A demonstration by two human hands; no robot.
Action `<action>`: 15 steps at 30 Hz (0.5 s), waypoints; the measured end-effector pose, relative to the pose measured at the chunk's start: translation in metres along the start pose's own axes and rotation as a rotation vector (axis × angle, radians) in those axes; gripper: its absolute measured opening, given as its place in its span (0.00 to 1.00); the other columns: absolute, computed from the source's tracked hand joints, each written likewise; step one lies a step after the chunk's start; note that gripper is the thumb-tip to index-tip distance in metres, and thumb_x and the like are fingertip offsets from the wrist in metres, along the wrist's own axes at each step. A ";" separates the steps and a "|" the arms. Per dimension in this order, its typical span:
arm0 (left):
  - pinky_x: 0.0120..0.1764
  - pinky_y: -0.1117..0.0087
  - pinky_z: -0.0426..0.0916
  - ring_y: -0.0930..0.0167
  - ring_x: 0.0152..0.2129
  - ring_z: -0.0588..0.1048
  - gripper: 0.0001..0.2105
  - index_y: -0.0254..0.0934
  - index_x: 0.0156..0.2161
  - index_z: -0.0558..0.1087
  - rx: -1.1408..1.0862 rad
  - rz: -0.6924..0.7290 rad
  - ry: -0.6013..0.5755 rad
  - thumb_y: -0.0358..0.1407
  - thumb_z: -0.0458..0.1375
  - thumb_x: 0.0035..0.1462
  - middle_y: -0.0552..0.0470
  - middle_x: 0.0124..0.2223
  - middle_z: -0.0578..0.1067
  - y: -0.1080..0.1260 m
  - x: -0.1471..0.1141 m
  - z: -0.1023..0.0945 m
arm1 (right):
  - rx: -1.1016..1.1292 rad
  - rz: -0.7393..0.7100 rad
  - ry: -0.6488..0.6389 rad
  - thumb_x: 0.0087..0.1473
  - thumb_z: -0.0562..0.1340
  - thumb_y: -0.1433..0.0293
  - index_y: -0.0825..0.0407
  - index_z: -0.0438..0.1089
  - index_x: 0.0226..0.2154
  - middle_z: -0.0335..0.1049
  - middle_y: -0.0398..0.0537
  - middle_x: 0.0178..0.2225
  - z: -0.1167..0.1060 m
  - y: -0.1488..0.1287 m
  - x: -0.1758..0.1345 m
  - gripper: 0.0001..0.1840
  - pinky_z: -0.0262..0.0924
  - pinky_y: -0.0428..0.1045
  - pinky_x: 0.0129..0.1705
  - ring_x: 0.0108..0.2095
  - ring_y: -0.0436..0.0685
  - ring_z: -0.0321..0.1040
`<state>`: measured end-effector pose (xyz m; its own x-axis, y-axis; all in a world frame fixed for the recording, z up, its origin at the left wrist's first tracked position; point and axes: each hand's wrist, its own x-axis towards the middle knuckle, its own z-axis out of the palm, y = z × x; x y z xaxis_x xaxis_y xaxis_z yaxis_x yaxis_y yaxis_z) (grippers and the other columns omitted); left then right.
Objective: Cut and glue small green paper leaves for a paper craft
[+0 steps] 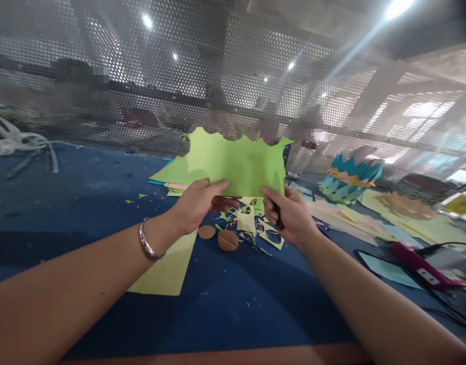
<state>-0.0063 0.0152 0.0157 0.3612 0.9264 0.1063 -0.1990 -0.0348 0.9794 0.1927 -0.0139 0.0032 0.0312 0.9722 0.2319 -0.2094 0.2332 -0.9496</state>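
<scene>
A sheet of light green paper (236, 162) is raised above the table, its top edge cut into scallops with pointed tips. My left hand (198, 203) pinches its lower left edge, thumb in front and fingers behind. At the lower right corner my right hand (289, 210) grips the same sheet; something dark shows within its curled fingers, too hidden to name. Below the sheet lie paper offcuts (246, 219) with curved holes, beside two brown discs (227, 240). A pale yellow-green sheet (168, 266) lies partly under my left forearm.
Blue, yellow and green zigzag paper crowns (349, 177) stand at the right, near more paper sheets (385, 215). A magenta power strip (426, 266) with black cables lies front right. A glass bottle (301, 159) stands before a perforated metal screen (233, 61). White straps (23, 142) are far left.
</scene>
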 end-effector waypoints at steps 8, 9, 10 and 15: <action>0.30 0.69 0.71 0.70 0.29 0.79 0.16 0.40 0.48 0.72 -0.061 0.063 -0.019 0.40 0.64 0.56 0.45 0.49 0.78 -0.018 -0.006 0.007 | -0.072 0.036 -0.017 0.52 0.69 0.62 0.49 0.60 0.26 0.58 0.33 0.16 0.012 0.006 -0.007 0.17 0.45 0.41 0.13 0.12 0.42 0.49; 0.29 0.69 0.72 0.71 0.28 0.79 0.15 0.40 0.48 0.72 -0.046 0.062 -0.022 0.40 0.64 0.56 0.46 0.47 0.78 -0.018 -0.005 0.003 | -0.075 0.029 -0.018 0.51 0.69 0.62 0.49 0.61 0.27 0.58 0.33 0.16 0.012 0.006 -0.007 0.16 0.44 0.41 0.13 0.12 0.42 0.48; 0.30 0.69 0.72 0.71 0.26 0.78 0.14 0.40 0.47 0.72 -0.032 0.060 -0.021 0.39 0.64 0.56 0.47 0.45 0.79 -0.018 -0.003 -0.001 | -0.075 0.020 -0.019 0.51 0.70 0.62 0.49 0.62 0.28 0.57 0.32 0.16 0.011 0.006 -0.007 0.16 0.44 0.41 0.13 0.12 0.42 0.48; 0.34 0.66 0.74 0.70 0.27 0.79 0.10 0.38 0.40 0.73 -0.010 0.050 -0.052 0.37 0.65 0.55 0.50 0.39 0.79 -0.016 0.003 -0.024 | -0.080 -0.037 0.027 0.50 0.71 0.60 0.49 0.61 0.28 0.59 0.32 0.16 0.003 0.004 -0.004 0.19 0.42 0.40 0.12 0.11 0.42 0.48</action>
<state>-0.0239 0.0273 -0.0039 0.3975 0.9028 0.1640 -0.2269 -0.0765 0.9709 0.1883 -0.0169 -0.0009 0.0645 0.9628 0.2626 -0.1290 0.2690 -0.9545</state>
